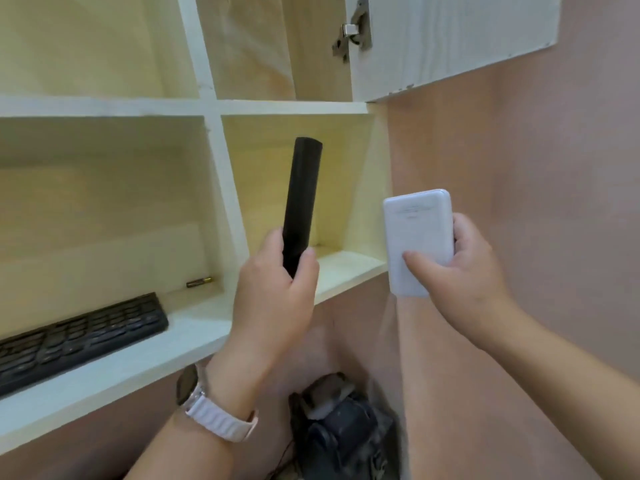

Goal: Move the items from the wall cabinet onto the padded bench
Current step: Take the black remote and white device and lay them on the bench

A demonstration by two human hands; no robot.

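My left hand [273, 292] grips the lower end of a long black remote [302, 192], held upright in front of the wall cabinet's lower right compartment [349, 265]. My right hand [460, 271] holds a white power bank [417, 230] just right of the cabinet, thumb across its face. A black keyboard [76, 337] lies on the lower left shelf, and a small battery [199, 282] rests behind it near the divider. The padded bench is out of view.
The cabinet door [457, 39] hangs open at the upper right, with its hinge [353, 29] showing. The upper compartments look bare. A pink wall [554, 168] is to the right. Dark equipment [343, 431] sits on the floor below, between my forearms.
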